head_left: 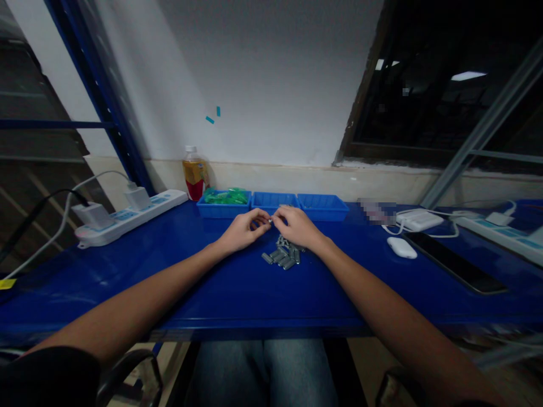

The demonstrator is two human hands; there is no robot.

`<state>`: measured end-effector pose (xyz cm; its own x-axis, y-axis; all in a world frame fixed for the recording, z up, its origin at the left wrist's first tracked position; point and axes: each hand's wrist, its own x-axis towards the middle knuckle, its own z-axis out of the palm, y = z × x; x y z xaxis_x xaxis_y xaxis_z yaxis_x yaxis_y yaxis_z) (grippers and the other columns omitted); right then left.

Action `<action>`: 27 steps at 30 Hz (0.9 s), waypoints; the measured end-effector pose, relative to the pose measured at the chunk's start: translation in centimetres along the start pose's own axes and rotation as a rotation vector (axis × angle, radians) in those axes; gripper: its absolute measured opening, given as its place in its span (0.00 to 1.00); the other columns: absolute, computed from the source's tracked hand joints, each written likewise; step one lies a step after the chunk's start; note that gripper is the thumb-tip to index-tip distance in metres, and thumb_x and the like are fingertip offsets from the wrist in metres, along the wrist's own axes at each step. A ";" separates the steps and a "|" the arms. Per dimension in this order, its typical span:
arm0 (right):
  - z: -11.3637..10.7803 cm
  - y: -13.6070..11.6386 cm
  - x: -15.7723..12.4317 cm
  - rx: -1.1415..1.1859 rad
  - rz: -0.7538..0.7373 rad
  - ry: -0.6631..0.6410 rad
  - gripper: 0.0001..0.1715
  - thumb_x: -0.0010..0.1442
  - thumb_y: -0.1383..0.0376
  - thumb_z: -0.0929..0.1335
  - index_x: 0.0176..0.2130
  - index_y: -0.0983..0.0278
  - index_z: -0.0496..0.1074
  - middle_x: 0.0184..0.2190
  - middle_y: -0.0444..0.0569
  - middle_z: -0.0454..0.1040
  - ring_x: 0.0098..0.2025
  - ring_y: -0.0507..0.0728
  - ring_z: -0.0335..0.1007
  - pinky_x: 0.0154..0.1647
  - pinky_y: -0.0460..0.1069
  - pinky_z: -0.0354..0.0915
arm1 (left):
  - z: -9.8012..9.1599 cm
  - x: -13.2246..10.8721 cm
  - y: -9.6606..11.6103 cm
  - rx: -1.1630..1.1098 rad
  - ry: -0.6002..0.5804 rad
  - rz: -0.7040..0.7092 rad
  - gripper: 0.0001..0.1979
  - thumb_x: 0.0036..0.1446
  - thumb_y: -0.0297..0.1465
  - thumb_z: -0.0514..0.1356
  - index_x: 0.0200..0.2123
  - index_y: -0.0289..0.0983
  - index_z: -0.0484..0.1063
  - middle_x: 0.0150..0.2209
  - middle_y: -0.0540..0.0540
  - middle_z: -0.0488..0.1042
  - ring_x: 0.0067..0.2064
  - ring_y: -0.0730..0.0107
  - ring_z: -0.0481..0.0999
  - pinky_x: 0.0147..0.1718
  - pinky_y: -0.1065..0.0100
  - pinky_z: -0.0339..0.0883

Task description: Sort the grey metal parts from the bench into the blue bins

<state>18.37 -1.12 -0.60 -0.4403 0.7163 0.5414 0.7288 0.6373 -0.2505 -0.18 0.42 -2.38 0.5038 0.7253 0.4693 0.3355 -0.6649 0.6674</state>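
Note:
My left hand (246,230) and my right hand (296,225) meet fingertip to fingertip above the table. Between them they pinch a small metal piece (270,221), mostly covered by the fingers, so its exact shape cannot be made out. Just below my right hand lies a loose pile of small grey metal pieces (289,263), short and elongated; part of the pile is hidden behind that hand.
Behind my hands, three blue trays stand in a row: a left tray (224,212) with green plastic items, a middle tray (271,199) and a right tray (324,210). Around them are a drink bottle (195,175), a power strip (127,219), an earphone case (401,247) and a phone (456,263).

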 end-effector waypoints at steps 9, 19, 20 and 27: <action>-0.2 -0.6 -0.1 0.041 -0.018 0.010 0.08 0.59 0.65 0.64 0.39 0.65 0.68 0.29 0.46 0.69 0.31 0.52 0.63 0.34 0.47 0.56 | 0.0 0.0 -0.2 0.024 0.014 -0.037 0.13 0.57 0.38 0.54 0.37 0.34 0.68 0.34 0.46 0.73 0.34 0.69 0.72 0.32 0.68 0.64; 0.2 -0.7 -0.1 0.004 -0.098 0.000 0.04 0.60 0.68 0.63 0.38 0.64 0.66 0.34 0.48 0.70 0.38 0.54 0.64 0.40 0.49 0.57 | -0.3 -0.1 -0.6 -0.105 -0.052 -0.037 0.13 0.59 0.38 0.52 0.34 0.33 0.67 0.31 0.46 0.73 0.33 0.69 0.72 0.36 0.66 0.66; 0.2 -0.8 -0.1 -0.002 -0.085 0.002 0.04 0.62 0.67 0.62 0.37 0.64 0.66 0.34 0.49 0.70 0.38 0.54 0.64 0.40 0.49 0.57 | -0.3 -0.1 -0.4 -0.094 -0.057 -0.032 0.14 0.60 0.39 0.51 0.35 0.33 0.67 0.31 0.46 0.73 0.33 0.69 0.72 0.36 0.66 0.66; 0.2 -1.1 0.0 -0.054 -0.009 0.006 0.11 0.65 0.65 0.58 0.34 0.65 0.64 0.33 0.50 0.70 0.36 0.54 0.65 0.37 0.48 0.56 | -0.2 -0.4 0.2 0.044 0.011 0.003 0.17 0.56 0.40 0.57 0.43 0.35 0.66 0.31 0.47 0.74 0.29 0.70 0.72 0.30 0.68 0.65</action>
<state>17.45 -1.79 -0.49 -0.4441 0.7085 0.5485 0.7520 0.6275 -0.2017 -0.50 0.01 -2.32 0.4966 0.7247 0.4777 0.3684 -0.6743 0.6399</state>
